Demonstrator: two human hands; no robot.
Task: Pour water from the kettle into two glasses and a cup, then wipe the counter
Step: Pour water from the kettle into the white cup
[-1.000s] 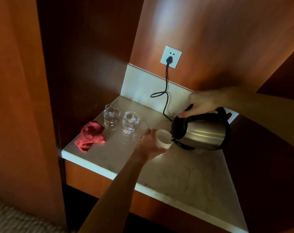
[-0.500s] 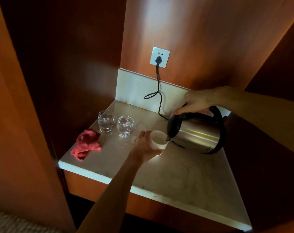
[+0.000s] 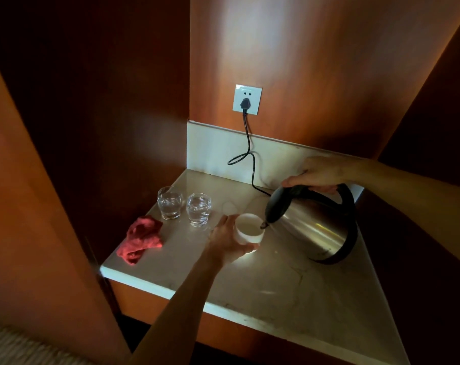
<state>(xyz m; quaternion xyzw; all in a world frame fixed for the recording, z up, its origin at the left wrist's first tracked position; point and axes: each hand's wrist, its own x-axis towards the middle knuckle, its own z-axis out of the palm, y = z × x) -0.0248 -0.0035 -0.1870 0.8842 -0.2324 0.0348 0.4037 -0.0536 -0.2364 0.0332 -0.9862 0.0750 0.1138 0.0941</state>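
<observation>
My right hand (image 3: 319,173) grips the black handle of a steel kettle (image 3: 315,230), which is tilted left with its spout over a small white cup (image 3: 248,229). My left hand (image 3: 227,239) is wrapped around the cup's left side and holds it on or just above the marble counter (image 3: 289,288). Water shows inside the cup. Two clear glasses (image 3: 170,202) (image 3: 198,209) with water in them stand side by side to the left. A crumpled red cloth (image 3: 142,239) lies by the counter's left edge.
A black cord (image 3: 250,154) runs from a white wall socket (image 3: 247,99) down to the counter behind the kettle. Wooden panels close in the left, back and right sides. The counter's front edge drops to the floor.
The kettle has tipped a little more toward the cup and both hands stay on their objects. My head has shifted, so the scene sits slightly differently in view.
</observation>
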